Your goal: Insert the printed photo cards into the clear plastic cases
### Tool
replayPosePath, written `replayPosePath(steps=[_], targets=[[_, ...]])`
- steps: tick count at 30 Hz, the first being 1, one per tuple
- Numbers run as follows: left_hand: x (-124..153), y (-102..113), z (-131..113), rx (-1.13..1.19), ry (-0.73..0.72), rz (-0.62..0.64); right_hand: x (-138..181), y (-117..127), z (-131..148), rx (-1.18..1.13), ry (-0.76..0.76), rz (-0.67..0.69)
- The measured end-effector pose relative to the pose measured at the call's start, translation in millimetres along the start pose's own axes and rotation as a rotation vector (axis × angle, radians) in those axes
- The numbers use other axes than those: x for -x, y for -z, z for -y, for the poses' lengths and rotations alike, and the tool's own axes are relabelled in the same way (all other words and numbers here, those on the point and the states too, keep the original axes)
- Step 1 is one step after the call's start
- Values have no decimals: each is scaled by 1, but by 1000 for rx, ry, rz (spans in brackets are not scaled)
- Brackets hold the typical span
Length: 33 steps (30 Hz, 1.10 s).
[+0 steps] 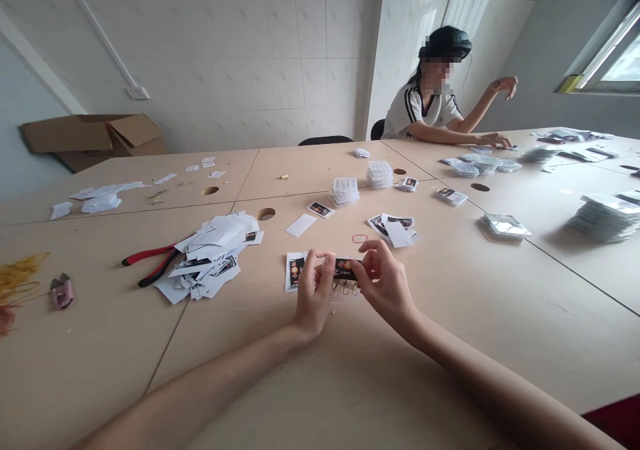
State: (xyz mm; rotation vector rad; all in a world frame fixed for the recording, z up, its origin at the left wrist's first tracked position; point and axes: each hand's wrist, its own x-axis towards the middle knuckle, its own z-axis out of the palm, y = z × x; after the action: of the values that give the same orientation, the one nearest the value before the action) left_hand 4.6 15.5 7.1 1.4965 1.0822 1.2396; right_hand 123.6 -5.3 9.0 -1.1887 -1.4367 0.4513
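My left hand and my right hand are closed on a small black printed card, fingers pinching it from both sides. Just below the card, several fish hooks show between the hands, seemingly in or on something clear; what holds them is partly hidden. Beside my left hand, another printed card lies on the table, partly covered by the fingers. Beyond my right hand are a loose pile of cards and a small red outlined rectangle.
A heap of paper cards lies left, against red-handled pliers. Stacks of clear plastic boxes stand ahead; more boxes are stacked right. Yellow threads lie far left. Across the table sits a person. The tabletop has round holes.
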Motion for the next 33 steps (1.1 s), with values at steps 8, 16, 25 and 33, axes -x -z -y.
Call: replayPosePath(steps=[8, 16, 25, 33], targets=[[1, -1, -2, -10, 12, -6, -1, 0, 0, -14, -21, 3], [1, 0, 0, -27, 19, -8, -2, 0, 2, 11, -39, 8], [1, 2, 0, -8, 14, 8, -2, 2, 5, -44, -118, 23], [1, 2, -1, -81, -51, -19, -1, 7, -1, -126, -234, 56]])
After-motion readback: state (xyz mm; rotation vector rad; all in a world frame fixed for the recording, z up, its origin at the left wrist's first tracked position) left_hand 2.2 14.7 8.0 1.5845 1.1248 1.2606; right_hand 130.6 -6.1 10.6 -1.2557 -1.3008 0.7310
